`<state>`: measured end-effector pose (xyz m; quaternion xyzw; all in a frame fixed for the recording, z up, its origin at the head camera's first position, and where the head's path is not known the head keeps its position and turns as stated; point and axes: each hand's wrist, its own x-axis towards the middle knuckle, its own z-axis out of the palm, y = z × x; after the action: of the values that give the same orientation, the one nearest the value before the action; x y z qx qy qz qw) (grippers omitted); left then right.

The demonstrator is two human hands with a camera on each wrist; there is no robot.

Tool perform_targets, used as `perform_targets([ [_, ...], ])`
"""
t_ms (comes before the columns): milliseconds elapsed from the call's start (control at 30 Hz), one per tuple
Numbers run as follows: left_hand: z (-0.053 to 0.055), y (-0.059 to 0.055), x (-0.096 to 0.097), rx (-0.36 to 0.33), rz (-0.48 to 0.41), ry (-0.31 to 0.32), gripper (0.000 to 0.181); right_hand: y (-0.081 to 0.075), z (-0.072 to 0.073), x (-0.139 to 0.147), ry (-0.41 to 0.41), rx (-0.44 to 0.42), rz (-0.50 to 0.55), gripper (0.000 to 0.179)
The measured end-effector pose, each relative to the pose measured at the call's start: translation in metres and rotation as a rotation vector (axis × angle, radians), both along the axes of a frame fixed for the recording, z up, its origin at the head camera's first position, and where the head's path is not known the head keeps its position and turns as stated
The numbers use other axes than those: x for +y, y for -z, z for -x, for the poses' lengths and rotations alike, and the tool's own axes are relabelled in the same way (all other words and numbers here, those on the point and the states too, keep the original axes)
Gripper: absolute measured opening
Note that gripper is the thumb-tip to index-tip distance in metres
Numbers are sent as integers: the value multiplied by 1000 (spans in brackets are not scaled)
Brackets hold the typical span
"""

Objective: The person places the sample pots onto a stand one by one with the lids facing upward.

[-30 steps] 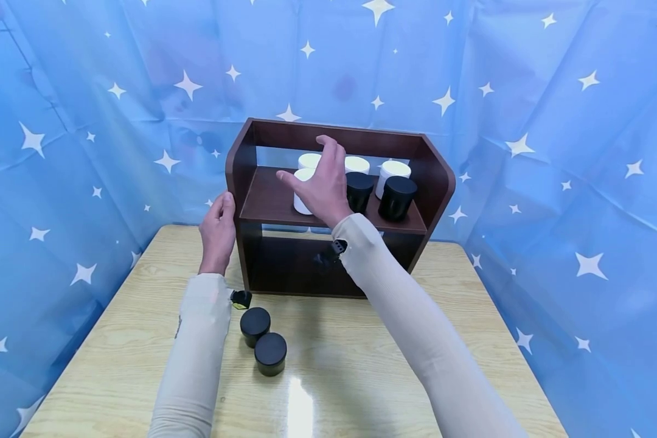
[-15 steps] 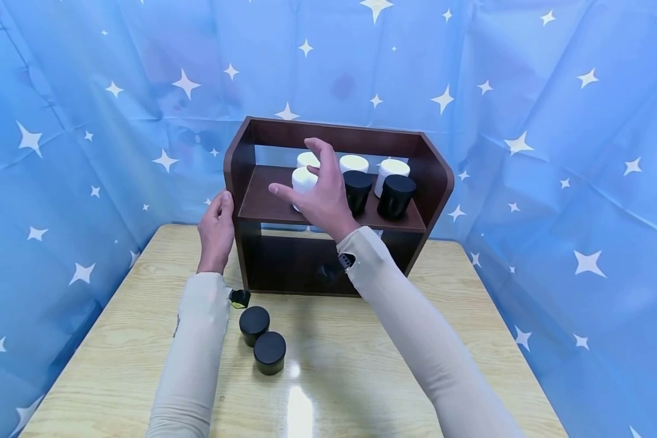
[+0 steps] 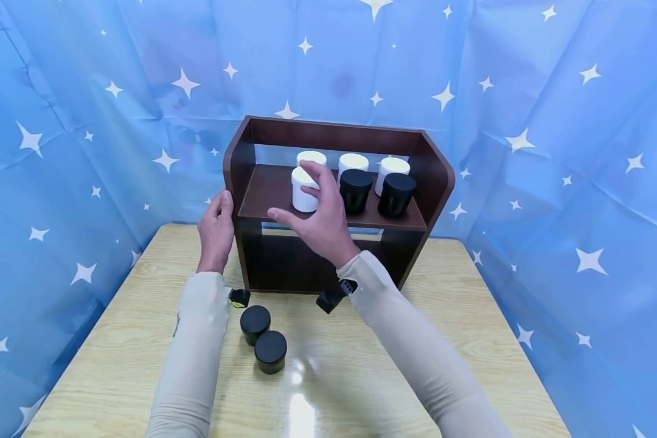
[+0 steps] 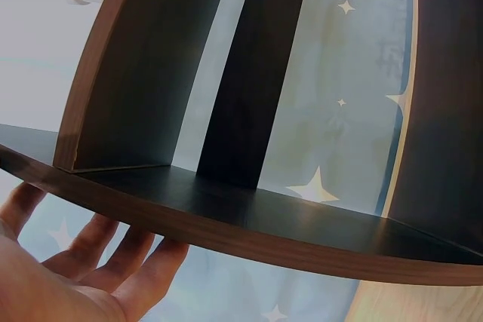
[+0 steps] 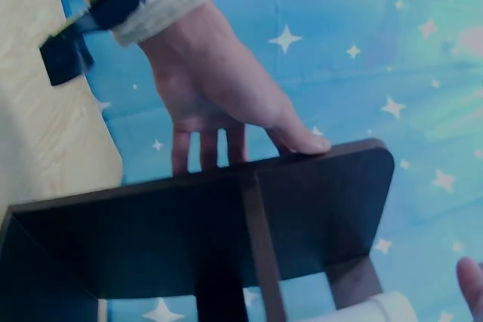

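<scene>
A dark brown two-tier shelf (image 3: 268, 191) stands at the back of the table. My left hand (image 3: 216, 234) holds its left side panel. In the right wrist view the thumb lies on the panel's front edge, with the fingers along the outer face. My right hand (image 3: 320, 216) is in front of the upper tier, thumb and fingers spread in a loose C with nothing between them. It partly covers a front white jar (image 3: 303, 193). Beside that jar stand a black jar (image 3: 356, 193) and another black jar (image 3: 396, 196), with several white jars (image 3: 392, 167) behind.
Two black jars, a rear one (image 3: 255, 322) and a front one (image 3: 271, 353), stand close together on the wooden table (image 3: 416, 377), right of the left forearm. A blue star-patterned curtain (image 3: 553, 152) surrounds the table on three sides.
My right hand has drawn back and down from the upper tier, uncovering more of the front white jar. The left hand stays on the side panel; the jars have not moved.
</scene>
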<state>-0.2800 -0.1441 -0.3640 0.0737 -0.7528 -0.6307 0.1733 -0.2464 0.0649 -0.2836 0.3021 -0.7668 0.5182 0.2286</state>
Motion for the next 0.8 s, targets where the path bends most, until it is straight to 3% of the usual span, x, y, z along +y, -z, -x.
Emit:
perform_targets([
  [267, 2, 2, -2, -6, -19, 4, 56, 19, -10, 3, -88, -22, 19, 82],
  [567, 4, 1, -2, 19, -4, 5, 56, 47, -13, 24, -354, -131, -109, 86],
  [800, 4, 1, -2, 20, 4, 3, 57, 72, -17, 25, -395, -187, -127, 84],
])
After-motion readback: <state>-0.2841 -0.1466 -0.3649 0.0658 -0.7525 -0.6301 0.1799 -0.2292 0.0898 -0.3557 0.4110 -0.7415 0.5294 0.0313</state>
